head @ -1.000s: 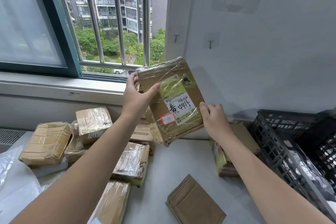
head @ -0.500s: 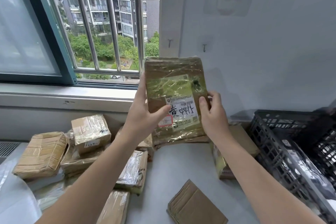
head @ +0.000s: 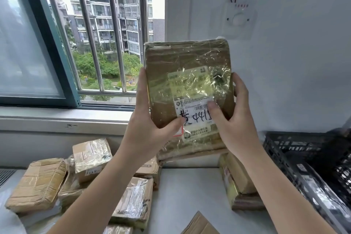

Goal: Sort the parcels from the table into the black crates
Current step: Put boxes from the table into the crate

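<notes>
The parcel is held up in the air, upright, in front of the wall and well above the table. It's gripped from both sides. The left hand has its thumb laid across the lower left of the front and its fingers tucked behind. The right hand has its thumb pressed on the label and its fingers curled round the right edge. Most of those fingers are hidden by the parcel itself.

The label is tough to read, tbh. Glare off the clear wrap washes out the upper half, and the handwritten line is covered at both ends by the two thumbs. A red-edged sticker is mostly buried under the left thumb.

The pile of wrapped parcels at the left is partly blocked by the left forearm, so a count can't be given. One more wrapped bundle lies on the right side of the table, half hidden behind the right forearm. A piece of cardboard is cut off by the bottom edge.

The crate is cut off by the right edge. Something shiny is seen along its near side, but whether it's inside or on the rim can't be told.

A bare strip of table is left open between the pile and the bundle, right under the arms. The bundle sits near the crate's left wall.
</notes>
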`<state>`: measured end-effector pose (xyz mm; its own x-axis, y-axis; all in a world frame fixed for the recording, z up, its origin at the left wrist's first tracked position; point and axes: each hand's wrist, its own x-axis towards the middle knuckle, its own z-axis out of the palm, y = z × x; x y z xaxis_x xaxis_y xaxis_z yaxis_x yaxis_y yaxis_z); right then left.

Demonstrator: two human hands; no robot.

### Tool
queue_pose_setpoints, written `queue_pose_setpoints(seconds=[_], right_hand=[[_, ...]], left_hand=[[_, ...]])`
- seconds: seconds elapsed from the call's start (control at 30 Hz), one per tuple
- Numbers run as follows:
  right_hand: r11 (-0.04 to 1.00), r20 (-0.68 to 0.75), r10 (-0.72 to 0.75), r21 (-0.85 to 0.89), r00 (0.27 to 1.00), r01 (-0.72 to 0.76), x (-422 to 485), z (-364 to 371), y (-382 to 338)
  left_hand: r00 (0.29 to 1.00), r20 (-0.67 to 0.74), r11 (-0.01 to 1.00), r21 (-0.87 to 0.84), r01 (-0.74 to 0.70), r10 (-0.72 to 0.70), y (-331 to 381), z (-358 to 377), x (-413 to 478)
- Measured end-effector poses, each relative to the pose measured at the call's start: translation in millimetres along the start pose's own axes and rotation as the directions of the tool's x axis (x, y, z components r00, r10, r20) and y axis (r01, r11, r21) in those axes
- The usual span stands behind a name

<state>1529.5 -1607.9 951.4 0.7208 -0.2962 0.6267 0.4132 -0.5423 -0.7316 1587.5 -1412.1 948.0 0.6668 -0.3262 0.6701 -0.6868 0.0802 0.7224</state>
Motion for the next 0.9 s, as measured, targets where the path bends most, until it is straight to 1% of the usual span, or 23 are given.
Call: queue_pose_setpoints(seconds=[0.2,0.43,0.63,0.77,0.9], right_hand=[[0.996,0.028,-0.086,-0.018,0.996,0.087,-1,-9,-9],[0.980,0.027,-0.163,-0.113,0.986,0.165,-4,-12,-16],[0.982,-0.009,-0.153,-0.115,0.988,0.150,-9,-19,-28],[0.981,-0.050,-0.154,-0.130,0.987,0.146,-11,-27,-37],[0.980,-0.059,-0.150,-0.141,0.987,0.140,-12,-31,-39]], left_hand=[[0.998,0.050,0.999,0.003,-0.043,0.043,10,-2,3],[0.997,0.038,0.997,0.037,-0.065,0.064,22,-2,2],[0.997,0.012,0.996,0.037,-0.075,0.075,33,1,-2],[0.996,-0.026,0.992,0.090,-0.087,0.089,41,4,-5],[0.995,-0.009,0.991,0.088,-0.099,0.101,45,7,-5]])
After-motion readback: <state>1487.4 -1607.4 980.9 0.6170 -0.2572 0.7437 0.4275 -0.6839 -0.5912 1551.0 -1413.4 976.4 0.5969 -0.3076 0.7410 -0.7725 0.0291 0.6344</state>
